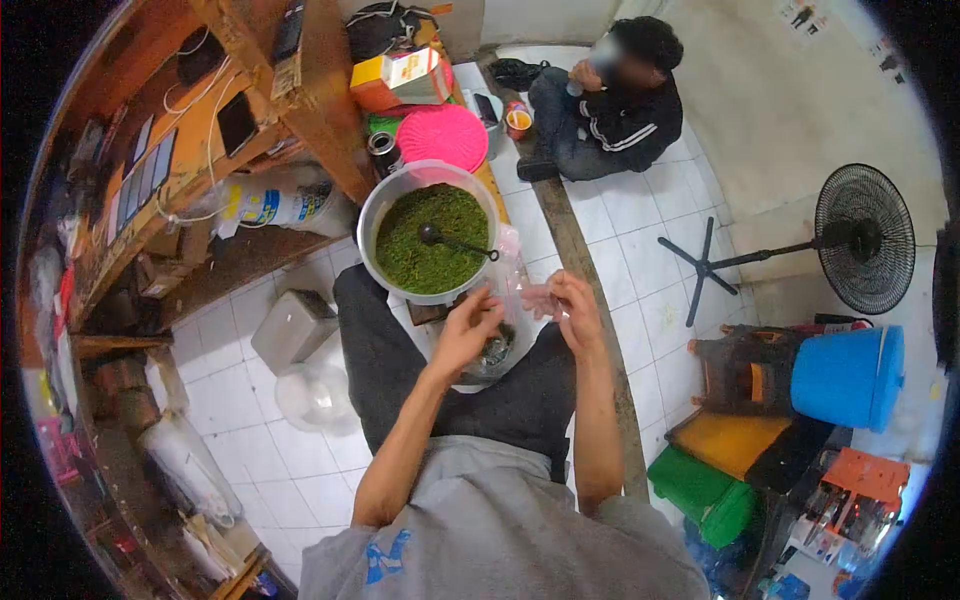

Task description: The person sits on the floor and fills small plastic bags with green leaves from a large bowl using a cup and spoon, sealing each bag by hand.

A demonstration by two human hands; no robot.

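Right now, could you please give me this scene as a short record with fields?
Left hand: near the tub, grip unclear
Right hand: fingers pinching thin plastic
Tub contents: chopped-looking green stuff
Ladle: lying in the green stuff
Other person: seated on the floor
Fan: on a stand, right side of view

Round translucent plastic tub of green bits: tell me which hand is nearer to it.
Left. The left hand is just off the near rim of the tub; the right hand is farther away, to the tub's lower right in the picture.
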